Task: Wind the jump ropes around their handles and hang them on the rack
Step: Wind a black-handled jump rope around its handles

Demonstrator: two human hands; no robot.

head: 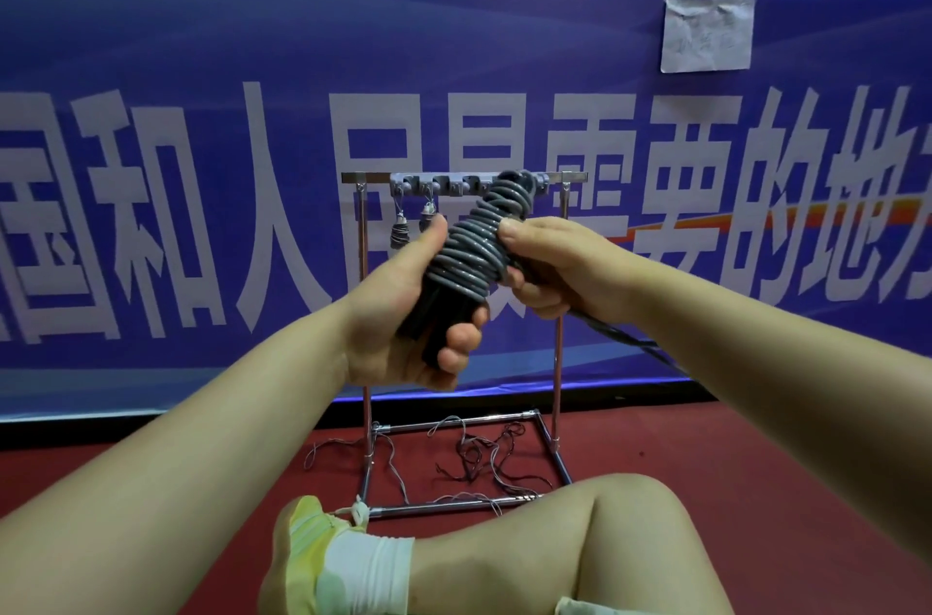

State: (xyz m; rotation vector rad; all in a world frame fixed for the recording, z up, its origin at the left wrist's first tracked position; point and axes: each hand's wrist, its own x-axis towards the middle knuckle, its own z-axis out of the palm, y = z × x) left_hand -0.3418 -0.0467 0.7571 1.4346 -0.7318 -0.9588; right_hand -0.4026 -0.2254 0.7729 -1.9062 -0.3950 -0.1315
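A grey jump rope (474, 241) is coiled in many turns around its dark handles (439, 317), held up in front of me. My left hand (403, 312) grips the lower end of the handles, thumb lying up along the coils. My right hand (549, 266) holds the rope against the right side of the coils; a loose length of rope (625, 337) trails from it down to the right. Behind stands a metal rack (363, 291) with a grey hook bar (444, 183) on top. A small wound bundle (399, 233) hangs from a left hook.
The rack's square base frame (454, 508) lies on the red floor with several loose threads (479, 458) tangled in it. A blue banner (201, 59) with white characters is the backdrop. My bent leg and yellow shoe (302, 549) sit just in front of the base.
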